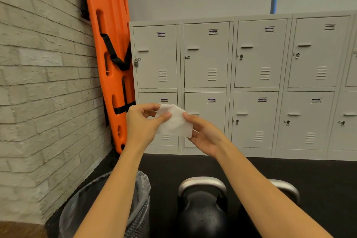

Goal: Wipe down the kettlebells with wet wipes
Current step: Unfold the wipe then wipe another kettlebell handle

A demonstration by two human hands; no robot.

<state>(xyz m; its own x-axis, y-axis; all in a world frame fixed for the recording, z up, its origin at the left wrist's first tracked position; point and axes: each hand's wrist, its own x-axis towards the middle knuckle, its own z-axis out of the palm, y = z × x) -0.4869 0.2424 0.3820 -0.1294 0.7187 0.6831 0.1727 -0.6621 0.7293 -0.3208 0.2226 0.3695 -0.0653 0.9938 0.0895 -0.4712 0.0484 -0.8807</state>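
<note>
Bright, even indoor light with soft shadows, sharp at centre, while wide-angle distortion bends the lockers [258,54] and brick wall [42,83] toward the edges.

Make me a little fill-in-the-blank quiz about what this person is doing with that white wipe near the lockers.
1. The left hand and the right hand hold a white ____ between them.
2. The black kettlebell below the arms has a handle coloured ____.
3. The bin beside the kettlebell is lined with a clear plastic ____.
4. The board leaning in the corner is coloured ____.

Missing words: wipe; silver; bag; orange
</note>
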